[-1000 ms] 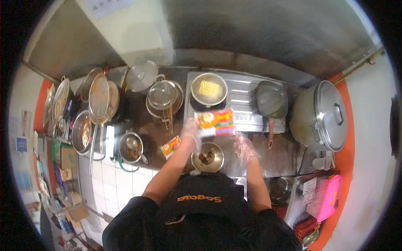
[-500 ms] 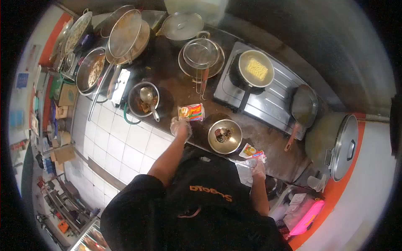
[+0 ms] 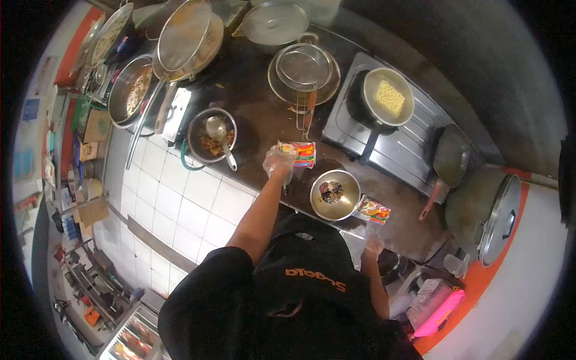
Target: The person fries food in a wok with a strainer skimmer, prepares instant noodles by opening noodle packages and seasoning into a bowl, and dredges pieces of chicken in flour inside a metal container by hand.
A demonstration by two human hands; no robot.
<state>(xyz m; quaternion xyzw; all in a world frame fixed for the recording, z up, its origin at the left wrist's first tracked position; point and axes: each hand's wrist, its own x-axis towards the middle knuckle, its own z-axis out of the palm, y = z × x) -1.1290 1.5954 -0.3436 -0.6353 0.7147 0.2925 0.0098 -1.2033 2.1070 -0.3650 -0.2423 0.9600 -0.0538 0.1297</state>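
Observation:
My left hand (image 3: 279, 162), in a clear plastic glove, has its fingers closed on the left end of a red and white instant noodle packet (image 3: 305, 154) over the dark counter. To the right is a steel bowl (image 3: 322, 207) with dark sauce and seasoning in it. A second noodle packet (image 3: 374, 211), similarly coloured, lies against the bowl's right side. My right hand (image 3: 373, 243), also gloved, is just below that packet near the counter's front edge. Its fingers are blurred, and whether they touch the packet is unclear.
On the gas stove (image 3: 384, 153) a pan (image 3: 372, 115) holds a yellow noodle block in liquid. Another pan (image 3: 451, 157) and a big lidded pot (image 3: 465, 207) stand at right. A pot with a ladle (image 3: 215, 127) is at left; strainers (image 3: 304, 67) lie behind.
My left hand has moved forward and right together with its noodle packet. The other packet now lies closer to the bowl, with my right hand slightly farther from it. The whole view has shifted.

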